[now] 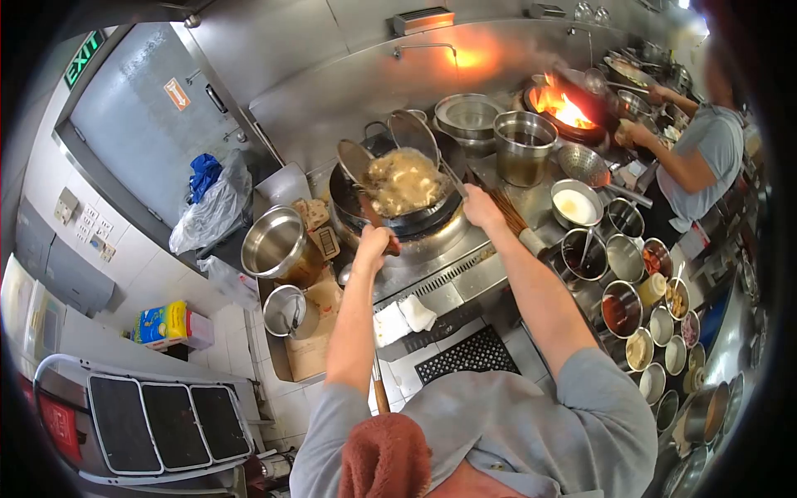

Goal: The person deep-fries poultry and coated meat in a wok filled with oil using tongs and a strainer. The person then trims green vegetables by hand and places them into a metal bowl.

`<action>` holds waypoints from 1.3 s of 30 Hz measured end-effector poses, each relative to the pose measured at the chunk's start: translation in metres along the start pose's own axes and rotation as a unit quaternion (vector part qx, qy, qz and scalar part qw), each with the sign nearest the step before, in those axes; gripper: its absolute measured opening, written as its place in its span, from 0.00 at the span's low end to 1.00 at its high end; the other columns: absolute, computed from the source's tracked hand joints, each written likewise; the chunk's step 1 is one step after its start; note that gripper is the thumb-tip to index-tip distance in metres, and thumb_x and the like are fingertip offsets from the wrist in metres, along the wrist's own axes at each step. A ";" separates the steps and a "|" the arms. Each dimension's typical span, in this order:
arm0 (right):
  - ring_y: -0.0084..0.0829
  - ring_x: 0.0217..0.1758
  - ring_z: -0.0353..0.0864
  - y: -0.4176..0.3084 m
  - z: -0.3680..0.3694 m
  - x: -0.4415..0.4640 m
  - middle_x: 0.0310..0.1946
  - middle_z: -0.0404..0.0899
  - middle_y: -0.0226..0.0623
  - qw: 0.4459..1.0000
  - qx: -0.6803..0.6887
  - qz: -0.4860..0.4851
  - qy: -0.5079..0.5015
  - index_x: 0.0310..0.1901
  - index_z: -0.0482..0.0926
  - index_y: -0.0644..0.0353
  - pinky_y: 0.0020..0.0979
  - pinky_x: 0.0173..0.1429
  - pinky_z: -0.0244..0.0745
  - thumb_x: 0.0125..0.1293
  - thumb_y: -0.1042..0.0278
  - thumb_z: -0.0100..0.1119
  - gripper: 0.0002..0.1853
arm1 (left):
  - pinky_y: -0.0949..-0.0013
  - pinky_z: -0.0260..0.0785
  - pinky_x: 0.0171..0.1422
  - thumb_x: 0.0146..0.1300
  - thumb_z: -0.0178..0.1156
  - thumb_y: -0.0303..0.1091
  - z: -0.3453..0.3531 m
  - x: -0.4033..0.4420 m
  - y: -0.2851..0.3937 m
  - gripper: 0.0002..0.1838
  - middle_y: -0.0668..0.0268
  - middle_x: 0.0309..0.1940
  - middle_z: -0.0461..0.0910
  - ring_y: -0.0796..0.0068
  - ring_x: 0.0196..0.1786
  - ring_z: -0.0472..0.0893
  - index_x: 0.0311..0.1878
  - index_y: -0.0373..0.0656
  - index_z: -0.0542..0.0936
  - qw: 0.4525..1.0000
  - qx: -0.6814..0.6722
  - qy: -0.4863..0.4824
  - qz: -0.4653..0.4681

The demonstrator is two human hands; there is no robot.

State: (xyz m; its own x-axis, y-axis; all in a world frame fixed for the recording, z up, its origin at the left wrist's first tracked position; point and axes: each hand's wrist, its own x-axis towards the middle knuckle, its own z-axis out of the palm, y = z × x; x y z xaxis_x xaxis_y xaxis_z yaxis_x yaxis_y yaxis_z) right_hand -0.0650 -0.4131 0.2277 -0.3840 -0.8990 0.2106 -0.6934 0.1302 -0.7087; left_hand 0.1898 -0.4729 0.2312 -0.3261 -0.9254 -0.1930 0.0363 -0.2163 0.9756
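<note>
Our left hand [378,247] and right hand [481,209] grip utensils [354,161]. A grey door [145,124] stands left of our steel stove [448,292].

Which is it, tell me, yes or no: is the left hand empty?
No, the left hand grips a brown utensil handle.

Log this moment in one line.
left hand: holds round-headed tool | right hand: holds second round-headed tool | wok: food in bubbling liquid

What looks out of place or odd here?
Clear plastic bag in front of the grey door by the EXIT sign, possibly in the way; tall flames near the co-worker, perhaps normal. Nothing at the wok clearly stands out.
</note>
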 end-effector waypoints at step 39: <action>0.53 0.48 0.77 -0.011 -0.090 -0.093 0.42 0.76 0.57 0.963 -0.172 -0.200 -0.062 0.62 0.65 0.66 0.45 0.51 0.73 0.52 0.88 0.48 0.31 | 0.68 0.66 0.26 0.58 0.54 0.18 0.006 -0.092 0.005 0.08 0.61 0.26 0.72 0.73 0.23 0.72 0.38 0.36 0.67 0.980 -0.196 -0.036 -0.007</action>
State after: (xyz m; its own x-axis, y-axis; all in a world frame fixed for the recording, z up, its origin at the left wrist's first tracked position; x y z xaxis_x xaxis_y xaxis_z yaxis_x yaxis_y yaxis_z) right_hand -0.0768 -0.2932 0.2767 0.0170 -0.9459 0.3240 -0.9399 -0.1256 -0.3176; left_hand 0.2145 -0.3866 0.2545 -0.3951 -0.9001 -0.1835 0.3877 -0.3445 0.8550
